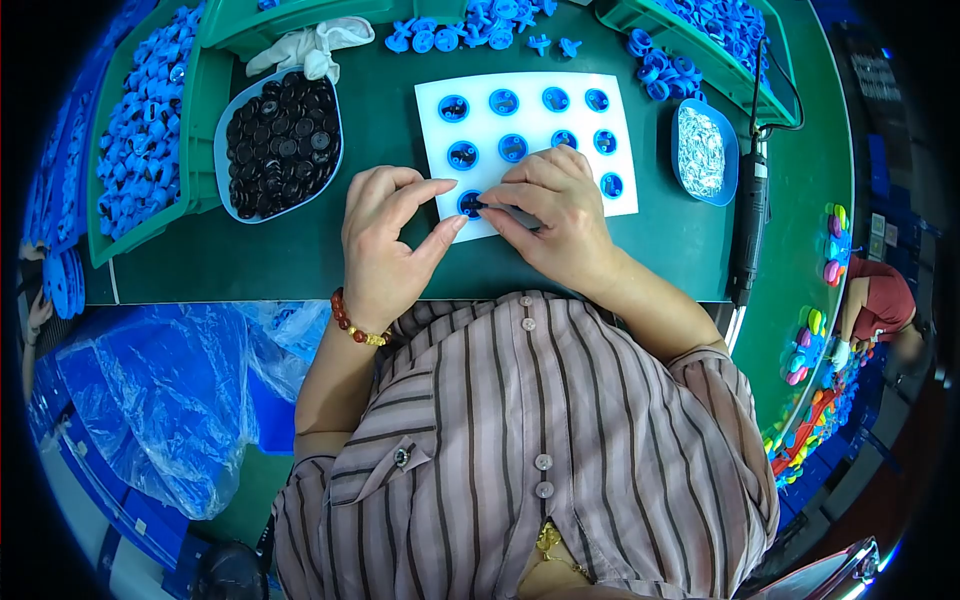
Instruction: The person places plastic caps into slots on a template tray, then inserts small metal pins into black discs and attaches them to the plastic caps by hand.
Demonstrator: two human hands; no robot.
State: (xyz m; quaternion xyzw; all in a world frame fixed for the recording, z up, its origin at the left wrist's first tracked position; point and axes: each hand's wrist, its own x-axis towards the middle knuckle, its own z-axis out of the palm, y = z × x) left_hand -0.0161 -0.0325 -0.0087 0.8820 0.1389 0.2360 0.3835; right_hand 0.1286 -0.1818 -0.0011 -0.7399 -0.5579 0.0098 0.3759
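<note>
White board (532, 122) on a green bench (680, 255), bearing rows of round blue cups. The work centres on the blue cup (470, 204) at the board's near left corner. Left hand (385, 235): thumb and forefinger parted, tips beside this cup. Right hand (560, 215): thumb and forefinger drawn close together at the same cup; whether they grip a small dark part cannot be told. Left of the board, black caps (283, 145) fill a bowl (222, 150); right, clear pieces (700, 150) lie in a dish (731, 170).
</note>
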